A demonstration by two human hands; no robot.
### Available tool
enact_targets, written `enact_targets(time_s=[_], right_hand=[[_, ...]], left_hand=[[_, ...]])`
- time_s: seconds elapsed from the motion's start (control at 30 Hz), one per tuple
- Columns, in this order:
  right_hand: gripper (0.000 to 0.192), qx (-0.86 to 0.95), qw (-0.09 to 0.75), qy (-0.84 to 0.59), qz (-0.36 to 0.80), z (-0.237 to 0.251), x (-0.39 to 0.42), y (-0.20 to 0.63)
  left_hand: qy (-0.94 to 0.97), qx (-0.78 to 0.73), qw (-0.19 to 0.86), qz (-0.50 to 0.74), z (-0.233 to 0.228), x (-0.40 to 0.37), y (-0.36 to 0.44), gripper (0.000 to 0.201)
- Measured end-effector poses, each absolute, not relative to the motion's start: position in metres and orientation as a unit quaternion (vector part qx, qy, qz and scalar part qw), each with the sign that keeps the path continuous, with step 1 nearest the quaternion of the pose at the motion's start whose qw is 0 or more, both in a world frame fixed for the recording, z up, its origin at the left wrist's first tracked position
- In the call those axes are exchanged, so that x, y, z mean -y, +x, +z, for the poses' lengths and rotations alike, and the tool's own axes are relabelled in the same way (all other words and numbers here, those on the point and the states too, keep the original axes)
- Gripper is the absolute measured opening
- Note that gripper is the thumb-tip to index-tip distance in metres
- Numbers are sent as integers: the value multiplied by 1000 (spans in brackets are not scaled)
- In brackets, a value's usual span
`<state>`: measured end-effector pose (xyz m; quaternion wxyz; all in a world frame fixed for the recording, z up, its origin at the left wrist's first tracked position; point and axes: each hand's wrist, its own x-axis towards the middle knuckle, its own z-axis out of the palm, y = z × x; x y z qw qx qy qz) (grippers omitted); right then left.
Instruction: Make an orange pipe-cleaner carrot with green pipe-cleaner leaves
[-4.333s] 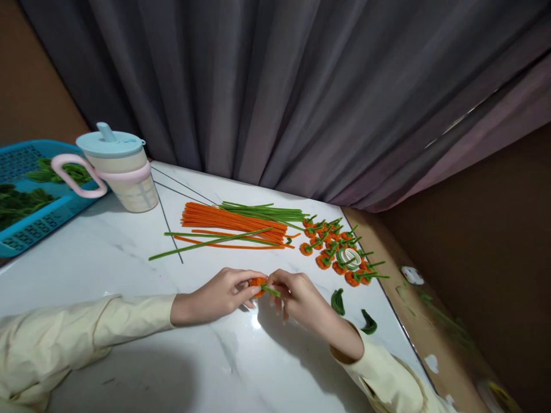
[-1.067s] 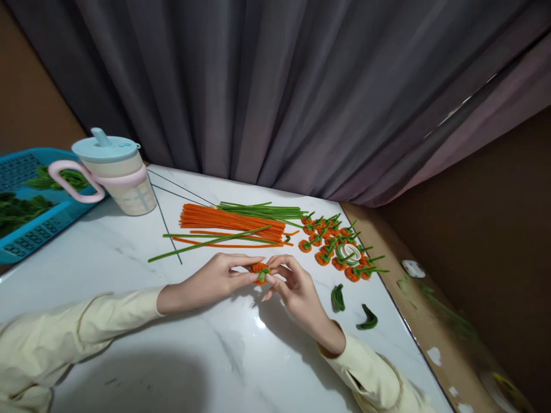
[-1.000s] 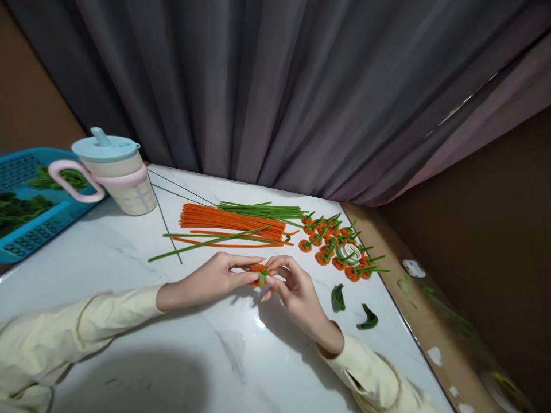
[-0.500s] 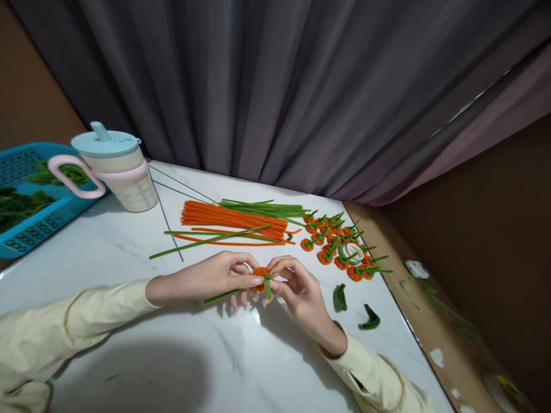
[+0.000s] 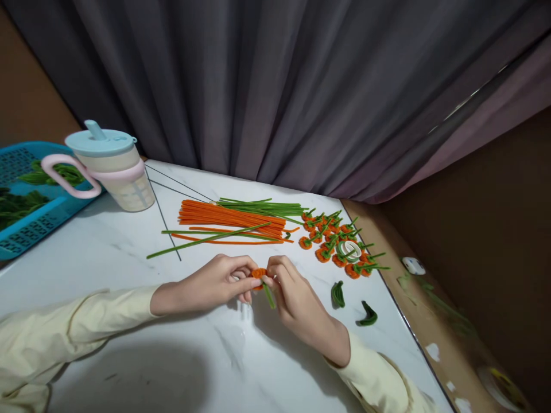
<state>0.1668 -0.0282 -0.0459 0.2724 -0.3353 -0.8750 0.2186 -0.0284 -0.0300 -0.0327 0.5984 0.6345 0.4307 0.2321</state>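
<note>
Between my two hands is a small orange pipe-cleaner pumpkin (image 5: 259, 273) with a green pipe-cleaner strand (image 5: 269, 296) hanging down from it. My left hand (image 5: 230, 279) pinches its left side between thumb and fingers. My right hand (image 5: 289, 289) is closed at its right side, with thumb and forefinger on the green part. Fingers cover much of the piece. Just beyond my hands lie a bundle of orange pipe cleaners (image 5: 224, 215) and a bundle of green ones (image 5: 267, 206), with loose strands in front. Several finished-looking orange pumpkins (image 5: 323, 252) with green stems cluster to the right.
A roll of tape (image 5: 349, 250) rests among the pumpkins. Two bent dark green pieces (image 5: 338, 294) lie nearer me. At left stand a lidded cup (image 5: 116, 183) with a pink handle and a blue basket (image 5: 51, 221) holding greenery. A grey curtain (image 5: 241, 86) hangs behind the table.
My right hand has turned and closed more over the pumpkin's right side. The green strand that stuck out left beneath my left hand no longer shows there. The view has shifted slightly.
</note>
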Motion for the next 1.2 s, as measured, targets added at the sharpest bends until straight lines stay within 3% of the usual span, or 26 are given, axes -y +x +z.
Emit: enact_targets(time_s=[0.2,0.43,0.57,0.77,1.2], right_hand=[[17,836,354,-327,262,-45,31,159],[20,808,374,-345,299,-48,33,156],[20,806,360,-342,321,-51,28,158],[20,823,281,-329,368,-55,15,165],[14,799,325,-351,365,-57,15,163]], left_hand=[[633,-409,619,223,-31,31,-27,25],[596,-378,671,227,-36,31,-27,29],[573,-371,696,220,-44,28,-28,30],[445,-303,830,147,-61,13,-33,36],[321,-236,891,219,-83,14,-32,25]])
